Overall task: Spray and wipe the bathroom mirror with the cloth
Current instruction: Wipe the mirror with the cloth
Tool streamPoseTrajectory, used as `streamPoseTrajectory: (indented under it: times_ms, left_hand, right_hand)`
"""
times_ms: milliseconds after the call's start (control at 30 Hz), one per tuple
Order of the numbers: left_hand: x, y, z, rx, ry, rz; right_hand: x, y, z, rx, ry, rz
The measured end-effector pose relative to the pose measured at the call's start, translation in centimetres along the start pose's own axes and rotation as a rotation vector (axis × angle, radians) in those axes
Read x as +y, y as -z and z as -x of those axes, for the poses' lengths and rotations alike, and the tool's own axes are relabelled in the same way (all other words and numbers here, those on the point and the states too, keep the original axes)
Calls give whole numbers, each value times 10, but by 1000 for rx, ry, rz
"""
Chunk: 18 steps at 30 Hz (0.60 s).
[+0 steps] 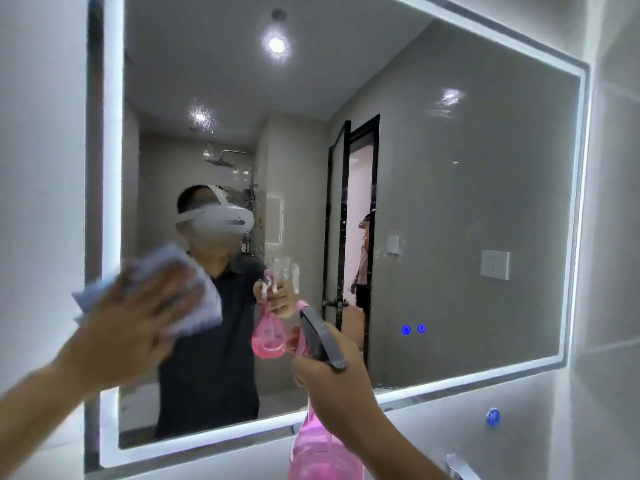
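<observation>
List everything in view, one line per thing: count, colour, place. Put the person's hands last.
mirror: one, white-lit border, on the wall, filling most of the view.
cloth: one, pale blue, pressed on the mirror's lower left.
spray bottle: one, pink with grey trigger head, bottom centre, nozzle toward the glass.
touch buttons: two, glowing blue, mirror's lower right.
round fitting: one, blue, on the wall below the mirror's right part.
tap: one, chrome, bottom right edge.
left hand: one, flat on the cloth.
right hand: one, gripping the spray bottle's neck.
</observation>
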<state>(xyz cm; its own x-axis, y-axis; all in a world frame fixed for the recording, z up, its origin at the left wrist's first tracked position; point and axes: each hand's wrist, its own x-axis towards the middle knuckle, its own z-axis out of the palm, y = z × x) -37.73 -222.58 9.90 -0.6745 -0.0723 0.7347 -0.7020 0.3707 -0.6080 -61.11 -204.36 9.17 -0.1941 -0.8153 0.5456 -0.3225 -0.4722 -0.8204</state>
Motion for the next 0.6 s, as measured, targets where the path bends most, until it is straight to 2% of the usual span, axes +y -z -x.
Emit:
streamPoseTrajectory:
  times_ms: [67,133,233,333,600]
  left_hand:
    - [-26,16,-35,-6,270,-43]
    - [-29,23,-50,-14,404,-24]
    - [-12,23,-41,2,400,27]
    - [-2,29,-27,-70,362,38]
    - [7,30,21,-235,182,4]
  right_hand:
    - [-4,-1,-1,-4,17,12]
    - [-11,1,-4,23,40,28]
    - [-25,15,-15,149,22,-10]
    - [-45,31,-31,251,17,-7]
    - [-76,63,-29,296,-17,37]
